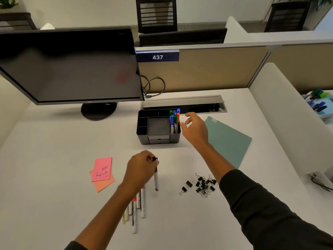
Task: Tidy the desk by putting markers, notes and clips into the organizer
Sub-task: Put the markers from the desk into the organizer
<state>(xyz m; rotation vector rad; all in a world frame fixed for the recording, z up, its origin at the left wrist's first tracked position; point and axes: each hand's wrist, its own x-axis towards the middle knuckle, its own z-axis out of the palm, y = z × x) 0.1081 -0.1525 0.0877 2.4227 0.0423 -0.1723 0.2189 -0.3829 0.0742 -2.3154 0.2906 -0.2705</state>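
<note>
Nearest you, at six o'clock, lie the loose white-barrelled markers (136,206) flat on the white desk (54,204); they look light, rigid and smooth, so pinch each mid-barrel or it may roll. Your left hand (139,168) curls round a black-capped white marker (156,177) near its cap, the barrel hanging down. At four o'clock sits a heap of small black metal binder clips (202,184), likely springy and tangled; scoop several together. At eight o'clock the pink and orange paper notes (101,171) are thin and limp; slide them by an edge. Farther, at twelve, your right hand (194,129), fingers spread and empty, hovers beside the black plastic organizer (158,139) holding upright capped markers (174,120).
</note>
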